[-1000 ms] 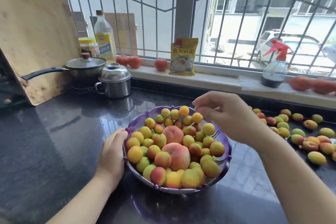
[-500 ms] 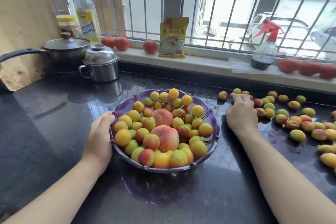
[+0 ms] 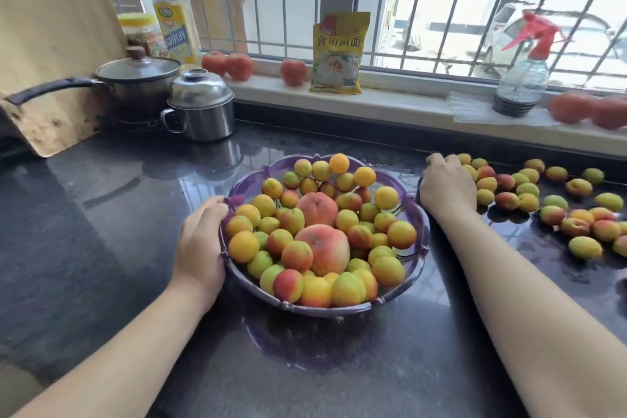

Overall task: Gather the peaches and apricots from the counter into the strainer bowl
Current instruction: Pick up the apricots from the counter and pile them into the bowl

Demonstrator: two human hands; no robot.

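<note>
Two peaches: both lay in the strainer bowl (image 3: 412, 214), the larger peach (image 3: 324, 248) near its middle and the smaller peach (image 3: 317, 209) just behind it.
Bowl load: some fifty apricots (image 3: 346, 288) were heaped round the peaches, up to the bowl's rim; an exact count was not possible because the lower ones were hidden.
Loose fruit: about thirty loose apricots (image 3: 556, 214) lay scattered on the counter (image 3: 101, 214) to the right of the bowl; more may have lain past the picture's right edge.
Loose peaches: none could be seen on the counter beside the bowl.
Left hand (image 3: 200, 244): its fingers curled round the bowl's left rim and gripped it, steadying the bowl.
Right hand (image 3: 446, 187): it lay knuckles-up just right of the bowl, at the near end of the scattered fruit, fingers bent down over it; whether they already pinched an apricot could not be told.
Step in hand: reaching for the next pick-up, by my reading, with well over half of the fruit already gathered.
Next move: close on one or two of the nearest apricots, lift them over the rim, and set them low on the heap, since the pile was high and round fruit could roll off.
Windowsill: five tomatoes, one yellow packet (image 3: 337, 54) and one spray bottle (image 3: 522, 78) stood behind the bowl.
</note>
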